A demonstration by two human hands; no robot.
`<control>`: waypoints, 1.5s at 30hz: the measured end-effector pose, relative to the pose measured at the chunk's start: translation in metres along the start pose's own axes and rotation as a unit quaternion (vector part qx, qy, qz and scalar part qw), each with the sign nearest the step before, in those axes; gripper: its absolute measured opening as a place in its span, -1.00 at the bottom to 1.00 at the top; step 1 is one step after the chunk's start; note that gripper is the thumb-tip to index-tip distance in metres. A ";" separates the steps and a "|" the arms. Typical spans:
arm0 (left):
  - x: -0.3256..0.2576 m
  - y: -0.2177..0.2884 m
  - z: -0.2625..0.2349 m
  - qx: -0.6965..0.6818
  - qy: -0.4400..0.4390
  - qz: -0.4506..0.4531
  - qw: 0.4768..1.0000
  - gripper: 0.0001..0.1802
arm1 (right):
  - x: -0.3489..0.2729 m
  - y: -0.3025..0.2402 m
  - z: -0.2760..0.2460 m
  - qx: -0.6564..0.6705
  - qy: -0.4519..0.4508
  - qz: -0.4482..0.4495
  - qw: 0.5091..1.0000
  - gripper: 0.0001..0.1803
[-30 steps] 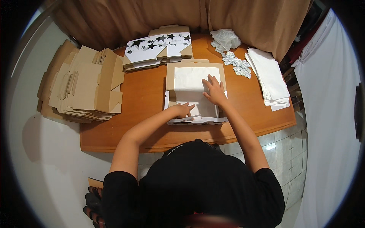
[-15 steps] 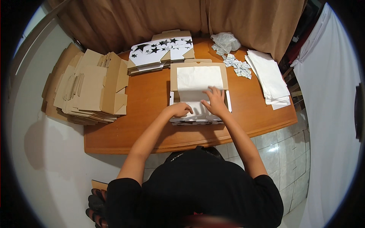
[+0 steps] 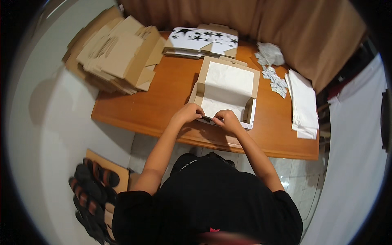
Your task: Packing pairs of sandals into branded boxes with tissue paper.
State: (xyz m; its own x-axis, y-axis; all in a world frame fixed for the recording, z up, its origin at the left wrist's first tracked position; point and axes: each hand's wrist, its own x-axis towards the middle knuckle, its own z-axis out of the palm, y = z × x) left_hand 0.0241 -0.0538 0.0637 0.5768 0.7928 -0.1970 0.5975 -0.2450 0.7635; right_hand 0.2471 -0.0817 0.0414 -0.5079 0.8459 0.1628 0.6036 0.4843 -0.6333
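Observation:
A cardboard box, white outside and brown inside, stands with its lid tipped back on the wooden table in front of me. White paper lines it, running from the inside of the lid down over the bottom. My left hand is closed at the box's front edge, thumb and fingers pinched together. Close to its right, my right hand pinches the same edge. A dark strip shows between the fingertips, in line with that edge; it looks like the printed front wall, partly covered by the fingers.
Flat brown cardboard boxes are piled at the left. Behind the box lie star-printed white boxes. Small white packets, a clear plastic bag and stacked white paper lie right. Dark sandals sit at lower left.
Both hands have moved from the paper inside the box to its front edge and closed there. The paper now lies flatter. My view has turned, so the table appears tilted.

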 end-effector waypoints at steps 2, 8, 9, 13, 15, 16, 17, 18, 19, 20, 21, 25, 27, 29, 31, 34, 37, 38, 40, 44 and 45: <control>-0.015 0.001 0.008 0.037 0.067 -0.048 0.996 -0.79 | 0.003 -0.001 0.006 0.031 -0.011 -0.018 0.999 -0.73; -0.064 -0.004 0.034 0.110 0.290 -0.041 0.950 -0.80 | 0.017 -0.019 0.023 0.004 -0.016 -0.148 0.989 -0.77; -0.075 0.001 0.039 0.156 0.297 -0.054 0.941 -0.71 | 0.018 -0.022 0.025 -0.015 0.008 -0.164 0.986 -0.76; -0.122 0.016 0.072 0.123 0.428 -0.099 0.890 -0.58 | 0.031 -0.024 0.032 -0.004 0.023 -0.167 0.986 -0.78; -0.145 0.007 0.091 0.055 0.438 -0.133 0.887 -0.59 | 0.040 -0.023 0.038 -0.011 0.032 -0.167 0.985 -0.79; -0.159 0.000 0.101 -0.012 0.434 -0.143 0.889 -0.61 | 0.048 -0.026 0.041 -0.006 0.030 -0.176 0.984 -0.79; -0.173 -0.012 0.112 -0.051 0.431 -0.150 0.888 -0.63 | 0.053 -0.029 0.045 0.006 0.033 -0.166 0.986 -0.78; -0.187 -0.018 0.121 -0.053 0.444 -0.161 0.880 -0.63 | 0.059 -0.027 0.048 -0.005 0.030 -0.173 0.984 -0.80; -0.204 -0.020 0.132 -0.071 0.430 -0.161 0.886 -0.64 | 0.058 -0.032 0.052 0.021 0.042 -0.169 0.984 -0.81; -0.221 -0.022 0.144 -0.088 0.415 -0.159 0.892 -0.64 | 0.055 -0.038 0.057 0.048 0.055 -0.163 0.984 -0.82; -0.237 -0.023 0.153 -0.095 0.430 -0.170 0.881 -0.65 | 0.056 -0.047 0.062 0.058 0.099 -0.182 0.977 -0.82; -0.312 -0.021 0.173 -0.196 0.488 -0.245 0.814 -0.64 | 0.052 -0.104 0.111 0.061 0.204 -0.252 0.944 -0.86; -0.352 -0.012 0.176 -0.223 0.511 -0.272 0.784 -0.62 | 0.042 -0.145 0.146 0.050 0.202 -0.319 0.925 -0.88; -0.393 -0.010 0.174 -0.209 0.552 -0.278 0.758 -0.63 | 0.024 -0.198 0.186 0.127 0.099 -0.344 0.925 -0.91; -0.436 -0.007 0.174 -0.173 0.620 -0.270 0.716 -0.64 | 0.001 -0.254 0.228 0.199 -0.005 -0.381 0.903 -0.93; -0.509 0.005 0.178 -0.149 0.674 -0.295 0.661 -0.67 | -0.035 -0.326 0.289 0.291 -0.157 -0.401 0.854 -0.93; -0.581 0.010 0.200 -0.148 0.748 -0.324 0.560 -0.70 | -0.070 -0.400 0.330 0.334 -0.239 -0.431 0.804 -0.92; -0.602 0.010 0.208 -0.106 0.763 -0.345 0.536 -0.71 | -0.081 -0.419 0.340 0.338 -0.248 -0.437 0.796 -0.92; -0.636 0.011 0.221 -0.104 0.788 -0.367 0.484 -0.70 | -0.098 -0.455 0.359 0.364 -0.278 -0.463 0.758 -0.92; -0.677 0.004 0.241 -0.062 0.815 -0.410 0.405 -0.70 | -0.122 -0.506 0.385 0.323 -0.316 -0.531 0.717 -0.83; -0.682 -0.003 0.243 -0.055 0.822 -0.405 0.397 -0.71 | -0.124 -0.508 0.397 0.310 -0.354 -0.529 0.706 -0.76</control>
State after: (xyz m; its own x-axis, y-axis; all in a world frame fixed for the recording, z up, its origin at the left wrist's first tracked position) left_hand -0.2360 -0.7297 0.0466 -0.9761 -0.0979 0.1942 0.1372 0.4159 0.8990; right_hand -0.2403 -0.5213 0.0429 -0.7853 -0.3466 0.5130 -0.6178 0.3852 -0.6855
